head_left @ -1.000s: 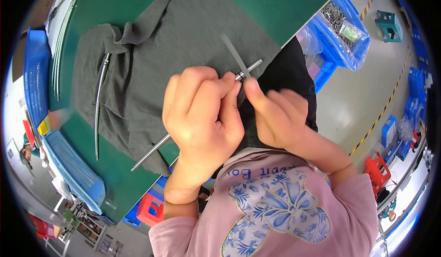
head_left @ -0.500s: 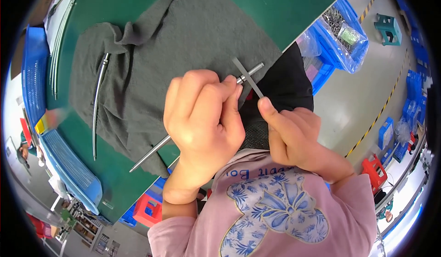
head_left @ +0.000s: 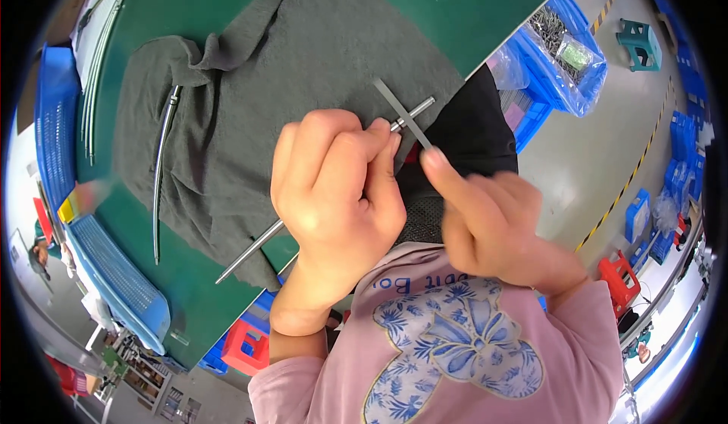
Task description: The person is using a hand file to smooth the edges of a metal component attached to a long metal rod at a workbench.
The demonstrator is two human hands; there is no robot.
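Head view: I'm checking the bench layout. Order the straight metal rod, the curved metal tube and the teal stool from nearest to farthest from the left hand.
1. Straight metal rod: gripped in the left hand, sticking out both ways.
2. Curved metal tube: on the grey cloth, to the hand's left.
3. Teal stool: on the floor, far upper right.

Dark grey cloth (head_left: 303,83) lay on a green bench (head_left: 470,7), silver rod (head_left: 250,251), pink sleeve (head_left: 584,333) with blue flower print, blue bins (head_left: 565,68), red stool (head_left: 618,276).
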